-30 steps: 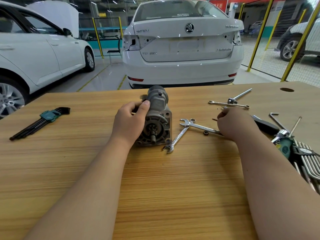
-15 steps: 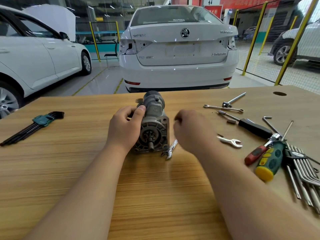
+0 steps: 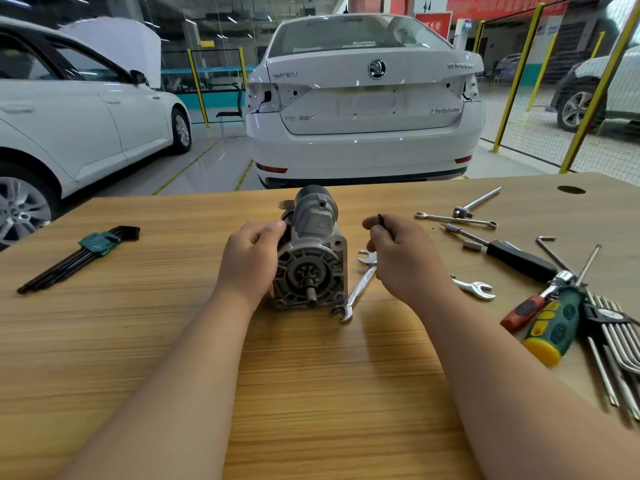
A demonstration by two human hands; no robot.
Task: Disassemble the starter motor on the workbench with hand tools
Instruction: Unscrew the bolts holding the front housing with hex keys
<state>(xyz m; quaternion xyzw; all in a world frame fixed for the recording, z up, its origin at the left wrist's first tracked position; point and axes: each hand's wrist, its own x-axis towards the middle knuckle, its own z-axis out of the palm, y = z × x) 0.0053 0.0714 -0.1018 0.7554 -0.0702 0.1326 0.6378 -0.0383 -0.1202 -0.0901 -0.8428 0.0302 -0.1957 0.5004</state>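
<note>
**Change from the earlier frames**
- The right hand (image 3: 401,251) has come in from the tools on the right and is now just beside the starter motor (image 3: 311,261), not touching it.
- Its fingers are curled and pinch a thin dark rod (image 3: 380,219). This rod was not visible half a second ago.
- The left hand (image 3: 251,254) keeps its grip on the left side of the motor housing, with the fingers wrapped round it.
- The motor stays in the middle of the workbench (image 3: 311,393), pinion shaft towards the camera.

**Hidden or unclear**
- Only the tip of the rod shows above the fingers, so its type cannot be determined.
- The left palm covers the motor's left flank.
- A combination wrench (image 3: 360,289) lies against the motor's right front corner. Its upper end runs under the right hand.
- An open-end wrench (image 3: 476,289) is partly covered by the right wrist.
- The loose hex keys (image 3: 616,358) are cut off at the right edge.
- The hex key set (image 3: 86,254) lies well apart on the left
</note>
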